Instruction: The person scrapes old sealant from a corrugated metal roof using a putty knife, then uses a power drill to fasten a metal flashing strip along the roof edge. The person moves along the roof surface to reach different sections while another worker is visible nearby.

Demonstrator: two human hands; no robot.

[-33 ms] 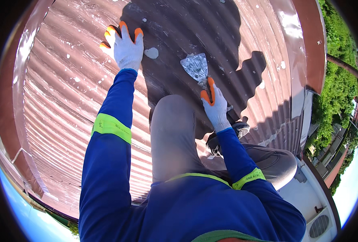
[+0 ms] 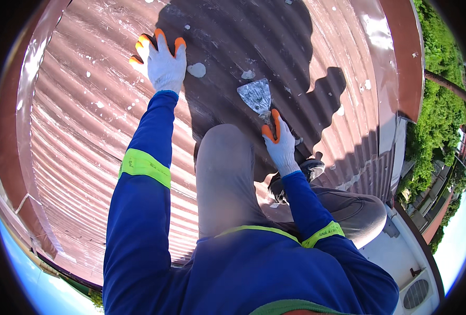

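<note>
My left hand (image 2: pixel 166 65), in a white knit glove with orange fingertips, lies on the brown corrugated metal roof (image 2: pixel 96 126) with its fingers spread. Beside it is a pale round spot (image 2: pixel 196 70). In the same kind of glove, my right hand (image 2: pixel 280 143) grips a putty knife (image 2: pixel 255 96) by its handle, which the fingers mostly hide. The wide blade is smeared whitish and points away from me over the ridges. Just past its edge sits a small pale patch (image 2: pixel 248 74). Whether the blade touches the metal I cannot tell.
My bent knee (image 2: pixel 225 157) and dark shoe (image 2: pixel 313 169) are close to the right hand. A smooth metal flashing (image 2: pixel 378 31) borders the roof at right, with green foliage (image 2: pixel 437 121) beyond. An air-conditioner unit (image 2: pixel 416 294) stands at lower right. My shadow covers the working area.
The putty knife and my right hand have shifted slightly toward me, so the pale patch at the blade's edge now shows apart from it. My left hand stays in place.
</note>
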